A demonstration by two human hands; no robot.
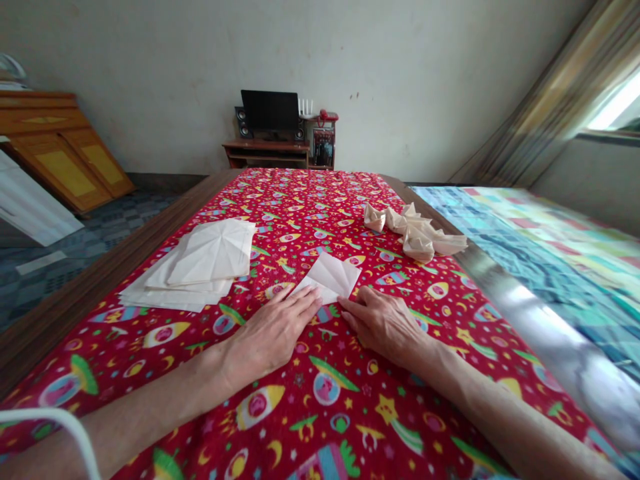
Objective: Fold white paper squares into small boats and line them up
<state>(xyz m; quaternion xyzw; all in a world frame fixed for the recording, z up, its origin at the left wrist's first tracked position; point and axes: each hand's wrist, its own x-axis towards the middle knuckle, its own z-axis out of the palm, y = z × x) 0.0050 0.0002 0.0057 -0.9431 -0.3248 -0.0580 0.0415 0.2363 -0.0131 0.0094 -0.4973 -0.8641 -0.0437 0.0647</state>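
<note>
A small folded sheet of white paper point(331, 275) lies on the red patterned cloth in front of me, its creases showing. My left hand point(283, 325) rests flat, fingers stretched out over the paper's near left edge. At the near right edge, my right hand point(383, 321) has its index fingertip on the paper. Its thumb is close below and its other fingers are curled in. To the left is a stack of creased white paper sheets point(213, 250). Several folded paper pieces point(417, 230) with pointed ends sit in a cluster on the right.
The red cloth point(325, 393) covers a long table with a brown wooden edge point(165, 223). A bed with a blue patterned cover point(480, 253) adjoins on the right. Beyond the far end stands a desk with a monitor point(270, 113). A white cable point(65, 420) curves in at lower left.
</note>
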